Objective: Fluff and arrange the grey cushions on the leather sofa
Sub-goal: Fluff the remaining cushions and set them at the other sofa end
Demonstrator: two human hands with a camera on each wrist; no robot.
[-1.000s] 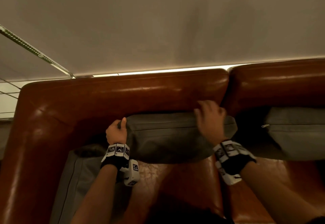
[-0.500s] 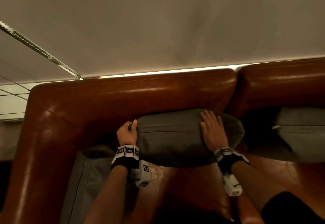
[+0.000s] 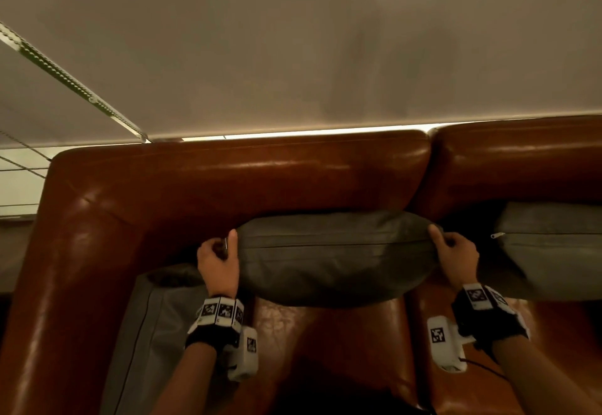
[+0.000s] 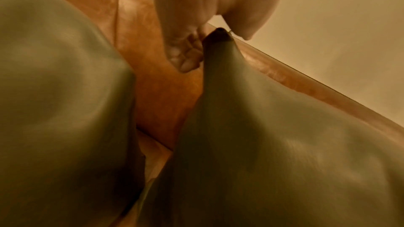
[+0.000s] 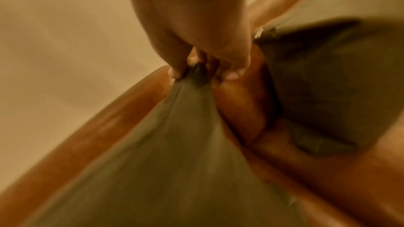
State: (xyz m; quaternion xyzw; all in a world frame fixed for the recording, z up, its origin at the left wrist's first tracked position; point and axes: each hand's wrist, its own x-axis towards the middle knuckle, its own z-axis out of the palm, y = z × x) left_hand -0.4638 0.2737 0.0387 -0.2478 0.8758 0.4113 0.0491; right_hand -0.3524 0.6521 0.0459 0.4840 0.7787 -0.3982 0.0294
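A grey cushion (image 3: 332, 258) stands on edge against the backrest of the brown leather sofa (image 3: 247, 176). My left hand (image 3: 218, 258) pinches its upper left corner (image 4: 218, 35). My right hand (image 3: 456, 251) pinches its upper right corner (image 5: 196, 73), thumb and fingers bunching the fabric. In the wrist views the grey cushion (image 4: 273, 144) (image 5: 164, 161) fills the lower part of each picture. A second grey cushion (image 3: 553, 248) leans on the backrest at the right, its zip pull (image 3: 496, 235) facing me. A third grey cushion (image 3: 156, 339) leans along the left armrest.
The sofa's left armrest (image 3: 65, 284) rises close beside the third cushion. Bare seat leather (image 3: 325, 349) shows below the held cushion. Behind the backrest hangs a pale roller blind (image 3: 293, 39) with a bead chain (image 3: 71, 85) at the left.
My right hand has slid from the cushion's top face out to its right corner and now pinches it. The left hand keeps its hold on the left corner. The cushion looks plumper.
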